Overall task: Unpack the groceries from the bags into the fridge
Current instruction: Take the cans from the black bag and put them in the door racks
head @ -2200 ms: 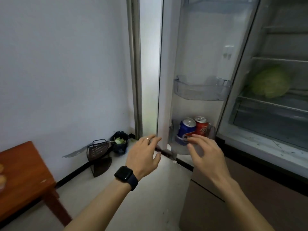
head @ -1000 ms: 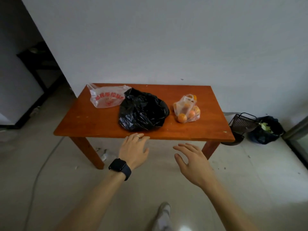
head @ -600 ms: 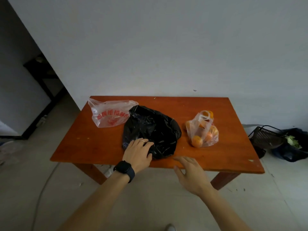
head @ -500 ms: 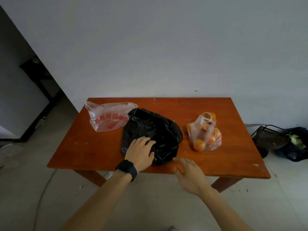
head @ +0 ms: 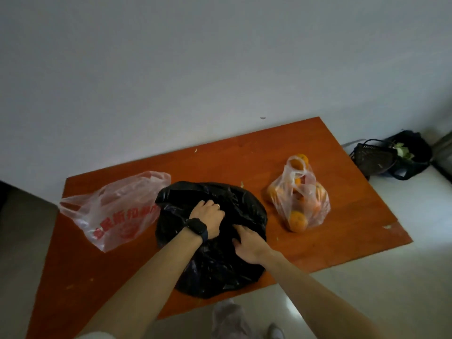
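Observation:
A black plastic bag (head: 220, 265) lies in the middle of the orange-brown table (head: 342, 216). My left hand (head: 208, 217), with a dark watch on the wrist and a ring, grips a fold of the bag near its top. My right hand (head: 248, 243) grips the plastic just right of it, fingers curled into the folds. To the left lies a clear bag with red print (head: 115, 211). To the right stands a clear bag of oranges (head: 299, 194). What the black bag holds is hidden. The fridge is out of view.
A white wall runs behind the table. On the floor at the far right stand a dark mesh basket (head: 374, 159) and a black bag with green leaves (head: 411, 155). My shoes (head: 244, 321) show below the table's near edge on the pale tiled floor.
I turned from the fridge door to the table and came close. Both hands moved onto the black bag and now grip its plastic; half a second ago the right hand was beside it.

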A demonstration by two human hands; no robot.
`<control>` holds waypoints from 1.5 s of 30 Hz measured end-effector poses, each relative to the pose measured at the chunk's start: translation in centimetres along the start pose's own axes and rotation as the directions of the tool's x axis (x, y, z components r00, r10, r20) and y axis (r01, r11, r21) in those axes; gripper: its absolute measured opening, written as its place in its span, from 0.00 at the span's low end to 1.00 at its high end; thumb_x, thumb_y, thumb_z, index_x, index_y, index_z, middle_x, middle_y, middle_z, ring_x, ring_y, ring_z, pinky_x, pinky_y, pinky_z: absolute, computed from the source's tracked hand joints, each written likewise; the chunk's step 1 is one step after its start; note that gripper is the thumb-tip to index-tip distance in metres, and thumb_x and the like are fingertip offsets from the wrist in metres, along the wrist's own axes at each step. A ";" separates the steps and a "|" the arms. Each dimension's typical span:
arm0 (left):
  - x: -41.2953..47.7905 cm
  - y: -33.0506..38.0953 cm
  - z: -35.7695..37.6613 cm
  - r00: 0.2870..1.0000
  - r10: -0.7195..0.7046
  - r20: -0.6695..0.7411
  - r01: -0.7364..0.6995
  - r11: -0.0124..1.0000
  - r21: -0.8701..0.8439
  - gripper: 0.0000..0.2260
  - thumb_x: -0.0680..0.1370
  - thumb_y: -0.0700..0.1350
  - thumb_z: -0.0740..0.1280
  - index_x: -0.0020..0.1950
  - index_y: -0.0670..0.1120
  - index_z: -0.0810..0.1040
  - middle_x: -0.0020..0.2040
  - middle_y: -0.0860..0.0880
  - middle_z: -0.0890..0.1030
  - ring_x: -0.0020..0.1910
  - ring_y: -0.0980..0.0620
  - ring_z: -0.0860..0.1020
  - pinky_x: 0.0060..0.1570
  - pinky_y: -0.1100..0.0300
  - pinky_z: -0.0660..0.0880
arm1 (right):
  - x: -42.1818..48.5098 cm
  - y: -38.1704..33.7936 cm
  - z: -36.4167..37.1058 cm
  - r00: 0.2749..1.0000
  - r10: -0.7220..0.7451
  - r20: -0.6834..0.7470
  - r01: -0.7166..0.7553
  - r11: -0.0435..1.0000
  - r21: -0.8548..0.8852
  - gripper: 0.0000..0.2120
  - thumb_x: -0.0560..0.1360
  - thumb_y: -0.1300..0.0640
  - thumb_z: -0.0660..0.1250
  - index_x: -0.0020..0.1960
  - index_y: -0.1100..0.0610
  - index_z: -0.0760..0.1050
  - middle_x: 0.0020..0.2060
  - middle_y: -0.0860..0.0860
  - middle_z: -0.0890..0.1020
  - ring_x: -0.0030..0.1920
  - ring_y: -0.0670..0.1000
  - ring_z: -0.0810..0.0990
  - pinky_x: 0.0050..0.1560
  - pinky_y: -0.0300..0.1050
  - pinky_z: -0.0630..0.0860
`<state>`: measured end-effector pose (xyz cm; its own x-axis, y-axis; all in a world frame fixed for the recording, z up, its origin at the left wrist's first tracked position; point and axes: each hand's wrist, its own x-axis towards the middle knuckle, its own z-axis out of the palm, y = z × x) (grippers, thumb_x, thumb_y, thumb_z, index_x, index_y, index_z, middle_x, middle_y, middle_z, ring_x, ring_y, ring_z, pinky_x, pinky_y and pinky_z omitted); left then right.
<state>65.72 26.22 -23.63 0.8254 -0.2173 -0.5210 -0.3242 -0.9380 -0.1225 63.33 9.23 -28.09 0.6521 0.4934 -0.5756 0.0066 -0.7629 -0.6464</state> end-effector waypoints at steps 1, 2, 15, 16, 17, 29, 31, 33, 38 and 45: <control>1.3 -0.8 0.2 0.998 0.026 0.049 -0.028 0.999 0.039 0.20 0.81 0.47 0.62 0.73 0.48 0.70 0.72 0.44 0.69 0.71 0.43 0.65 0.71 0.46 0.62 | 1.0 0.1 0.0 0.998 0.065 -0.015 -0.066 0.996 -0.064 0.30 0.82 0.46 0.57 0.80 0.52 0.52 0.76 0.56 0.62 0.74 0.61 0.63 0.72 0.57 0.66; 2.5 -1.7 0.5 0.996 0.043 0.072 -0.048 0.997 0.062 0.23 0.80 0.48 0.63 0.75 0.49 0.67 0.75 0.43 0.65 0.74 0.42 0.61 0.73 0.44 0.59 | 1.7 0.2 -0.1 0.989 0.123 -0.080 -0.134 0.979 -0.152 0.34 0.81 0.44 0.57 0.81 0.52 0.48 0.77 0.57 0.58 0.76 0.63 0.58 0.74 0.58 0.62; 14.1 -7.5 0.0 0.890 0.426 -0.163 -0.416 0.905 0.092 0.26 0.79 0.48 0.66 0.76 0.55 0.63 0.72 0.46 0.67 0.68 0.45 0.68 0.61 0.53 0.67 | 6.0 3.3 -6.3 0.877 0.201 -0.436 -0.228 0.974 -0.010 0.22 0.78 0.62 0.61 0.71 0.56 0.73 0.65 0.56 0.79 0.64 0.61 0.77 0.60 0.52 0.76; 14.5 -7.8 0.0 0.886 0.439 -0.148 -0.443 0.897 0.010 0.24 0.78 0.47 0.65 0.74 0.56 0.65 0.71 0.48 0.68 0.65 0.45 0.70 0.56 0.55 0.69 | 5.9 3.6 -6.4 0.860 0.205 -0.468 -0.232 0.973 0.001 0.21 0.76 0.64 0.60 0.68 0.56 0.76 0.62 0.56 0.80 0.61 0.60 0.78 0.57 0.52 0.77; 14.8 -8.0 -0.1 0.893 0.430 -0.132 -0.444 0.890 -0.107 0.23 0.78 0.46 0.65 0.73 0.56 0.68 0.69 0.49 0.68 0.60 0.46 0.73 0.50 0.56 0.70 | 5.8 3.8 -6.3 0.845 0.220 -0.488 -0.247 0.969 0.011 0.21 0.75 0.65 0.60 0.67 0.55 0.76 0.60 0.56 0.81 0.59 0.60 0.79 0.54 0.53 0.78; 18.9 -7.7 0.5 0.984 0.106 -0.147 -0.175 0.764 -0.621 0.11 0.74 0.39 0.71 0.38 0.55 0.78 0.46 0.53 0.75 0.47 0.50 0.75 0.42 0.57 0.72 | 8.0 4.0 -4.9 0.704 0.348 -0.619 -0.440 0.898 0.005 0.12 0.75 0.59 0.66 0.57 0.50 0.76 0.54 0.53 0.80 0.49 0.59 0.79 0.35 0.47 0.71; 19.1 -7.5 0.9 0.977 0.132 -0.167 -0.201 0.828 -0.523 0.09 0.75 0.40 0.70 0.41 0.56 0.81 0.48 0.54 0.77 0.50 0.50 0.74 0.43 0.57 0.72 | 8.4 4.3 -4.9 0.735 0.270 -0.622 -0.495 0.840 -0.222 0.12 0.75 0.55 0.68 0.58 0.48 0.79 0.54 0.52 0.77 0.55 0.58 0.75 0.41 0.49 0.73; 19.2 -7.5 1.0 0.968 0.175 -0.179 -0.235 0.879 -0.414 0.07 0.77 0.45 0.70 0.47 0.57 0.84 0.51 0.54 0.79 0.54 0.50 0.72 0.47 0.56 0.72 | 8.7 4.7 -5.0 0.750 0.232 -0.619 -0.520 0.786 -0.334 0.11 0.74 0.53 0.70 0.56 0.46 0.83 0.53 0.51 0.78 0.59 0.58 0.72 0.49 0.50 0.73; 20.0 -8.1 0.9 0.948 0.288 -0.133 -0.303 0.946 -0.116 0.10 0.80 0.53 0.64 0.58 0.63 0.82 0.61 0.56 0.79 0.61 0.50 0.69 0.60 0.53 0.65 | 9.0 4.9 -5.1 0.833 0.313 -0.456 -0.455 0.856 -0.245 0.14 0.81 0.54 0.59 0.62 0.48 0.79 0.55 0.50 0.76 0.58 0.54 0.77 0.44 0.46 0.71; 17.4 -9.5 0.2 0.865 0.390 -0.316 -0.436 0.896 -0.087 0.15 0.77 0.55 0.61 0.59 0.53 0.80 0.63 0.51 0.77 0.65 0.49 0.69 0.58 0.51 0.69 | 6.2 4.3 -3.8 0.764 0.328 -0.555 -0.411 0.911 -0.027 0.21 0.78 0.45 0.63 0.68 0.50 0.75 0.62 0.50 0.78 0.63 0.54 0.76 0.54 0.51 0.79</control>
<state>83.04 31.39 -31.67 0.7333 -0.6393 -0.2315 -0.6100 -0.7689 0.1913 70.29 7.46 -32.52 0.9217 -0.1049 -0.3735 -0.2409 -0.9093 -0.3392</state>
